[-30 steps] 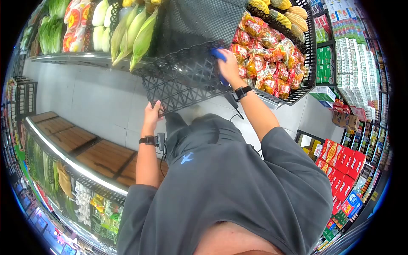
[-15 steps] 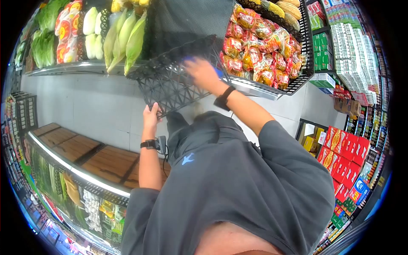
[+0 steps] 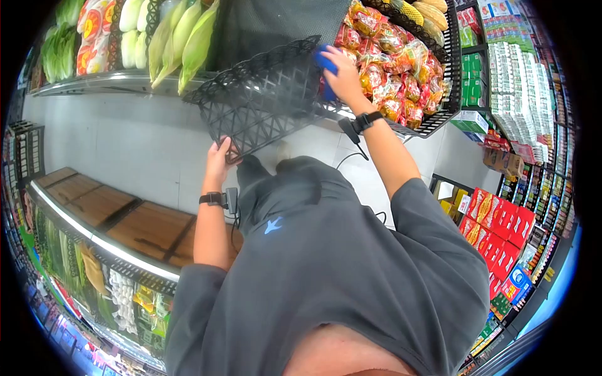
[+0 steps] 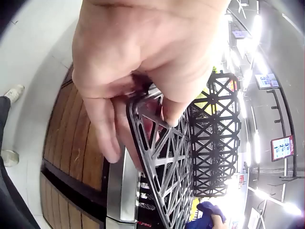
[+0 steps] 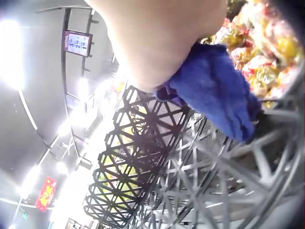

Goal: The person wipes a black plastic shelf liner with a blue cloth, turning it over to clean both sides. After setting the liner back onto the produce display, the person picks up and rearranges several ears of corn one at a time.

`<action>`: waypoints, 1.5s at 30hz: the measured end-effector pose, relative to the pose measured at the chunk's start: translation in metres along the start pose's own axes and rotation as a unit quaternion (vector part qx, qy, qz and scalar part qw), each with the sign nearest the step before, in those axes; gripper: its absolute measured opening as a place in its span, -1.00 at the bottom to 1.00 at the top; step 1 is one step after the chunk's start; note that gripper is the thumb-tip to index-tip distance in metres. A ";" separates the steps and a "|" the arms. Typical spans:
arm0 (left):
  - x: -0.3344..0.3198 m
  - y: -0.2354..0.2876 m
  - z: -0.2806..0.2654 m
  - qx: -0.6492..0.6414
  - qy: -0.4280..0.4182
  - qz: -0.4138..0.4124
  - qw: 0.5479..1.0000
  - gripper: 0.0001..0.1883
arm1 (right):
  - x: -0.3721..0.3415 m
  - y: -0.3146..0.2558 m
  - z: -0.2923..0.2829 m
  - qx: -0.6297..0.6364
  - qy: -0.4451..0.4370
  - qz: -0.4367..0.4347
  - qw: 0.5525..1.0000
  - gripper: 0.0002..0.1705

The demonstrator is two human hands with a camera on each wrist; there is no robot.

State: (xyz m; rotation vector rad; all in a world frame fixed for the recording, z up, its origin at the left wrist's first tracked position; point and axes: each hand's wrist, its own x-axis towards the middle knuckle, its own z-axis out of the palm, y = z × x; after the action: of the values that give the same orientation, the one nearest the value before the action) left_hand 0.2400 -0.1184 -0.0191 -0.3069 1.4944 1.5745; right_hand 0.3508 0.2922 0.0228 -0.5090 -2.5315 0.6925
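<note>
Head camera faces down; close wrist views share the black lattice.

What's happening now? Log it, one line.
left hand: grips black plastic lattice | right hand: holds blue cloth at other end | nearby: bagged produce, corn

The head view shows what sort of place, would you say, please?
Probably a supermarket's produce section, judging by long green corn cobs, shiny red-printed plastic packets and stacked rectangular red boxes.
</note>
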 end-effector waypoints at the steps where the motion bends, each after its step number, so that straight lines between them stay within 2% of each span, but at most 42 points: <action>1: 0.001 -0.001 -0.002 -0.023 -0.012 -0.001 1.000 -0.70 | 0.002 -0.005 0.011 -0.021 -0.020 -0.034 0.999 -0.46; 2: 0.003 -0.002 -0.003 -0.047 -0.024 -0.002 0.999 -0.69 | -0.003 -0.013 0.024 -0.029 -0.065 -0.002 0.997 -0.48; 3: 0.003 0.001 0.000 -0.072 -0.037 -0.002 0.997 -0.68 | -0.003 -0.018 0.030 -0.036 -0.065 -0.066 0.995 -0.48; 5: 0.005 0.004 0.010 -0.133 -0.028 0.024 0.990 -0.69 | -0.013 -0.027 0.037 -0.053 -0.038 -0.056 0.996 -0.49; 8: 0.008 0.003 0.008 -0.187 -0.020 0.048 0.981 -0.70 | -0.028 -0.050 0.050 -0.009 -0.047 -0.122 0.991 -0.50; 9: 0.009 0.002 0.007 -0.197 -0.023 0.055 0.979 -0.71 | -0.033 -0.064 0.059 0.016 -0.050 -0.173 0.984 -0.50; 13: -0.002 0.010 0.015 -0.182 -0.022 0.043 0.982 -0.68 | -0.059 -0.110 0.054 0.079 -0.161 -0.207 0.962 -0.48; 14: -0.002 0.010 0.016 -0.180 -0.015 0.043 0.983 -0.68 | -0.060 -0.114 0.051 0.091 -0.191 -0.209 0.955 -0.49; 17: -0.008 0.011 0.020 -0.179 0.000 0.042 0.983 -0.67 | -0.053 -0.075 0.030 0.030 -0.168 -0.247 0.954 -0.49; 20: -0.003 0.005 0.019 -0.185 -0.005 0.043 0.982 -0.66 | -0.049 -0.026 0.021 -0.061 -0.064 -0.153 0.984 -0.49; 24: -0.003 0.004 0.023 -0.196 0.005 0.041 0.980 -0.67 | -0.059 -0.035 0.022 -0.019 -0.054 -0.045 0.997 -0.44; 27: 0.002 0.005 0.022 -0.195 0.009 0.044 0.980 -0.68 | -0.080 -0.076 0.052 0.002 -0.104 -0.086 0.991 -0.45; 29: 0.006 0.000 0.017 -0.189 0.008 0.043 0.981 -0.69 | -0.087 -0.120 0.065 0.071 -0.151 -0.143 0.976 -0.54; 32: 0.011 0.000 0.012 -0.182 0.003 0.045 0.982 -0.69 | -0.089 -0.147 0.072 0.055 -0.173 -0.192 0.964 -0.67; 36: 0.006 0.002 0.018 -0.190 0.004 0.039 0.981 -0.67 | -0.073 -0.089 0.056 -0.020 -0.088 -0.199 0.976 -0.74; 38: 0.004 -0.001 0.019 -0.200 0.004 0.038 0.979 -0.66 | -0.061 -0.058 0.026 -0.096 -0.024 -0.115 0.988 -0.74; 39: 0.004 -0.002 0.019 -0.204 0.003 0.038 0.978 -0.65 | -0.059 -0.035 0.016 -0.095 -0.026 -0.054 0.994 -0.73; 41: 0.002 -0.002 0.018 -0.206 0.000 0.037 0.978 -0.63 | -0.058 -0.008 0.005 -0.105 0.017 0.013 0.994 -0.71; 43: 0.001 0.001 0.019 -0.205 -0.006 0.041 0.978 -0.61 | -0.058 -0.015 0.009 -0.114 0.038 0.044 0.992 -0.66; 45: 0.003 -0.002 0.020 -0.199 0.001 0.046 0.979 -0.60 | -0.063 -0.040 0.034 -0.092 0.009 0.007 0.996 -0.62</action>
State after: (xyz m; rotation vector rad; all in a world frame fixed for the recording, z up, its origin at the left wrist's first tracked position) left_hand 0.2478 -0.0995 -0.0176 -0.4709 1.2006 1.9464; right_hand 0.3766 0.2183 -0.0023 -0.5931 -2.5898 0.4588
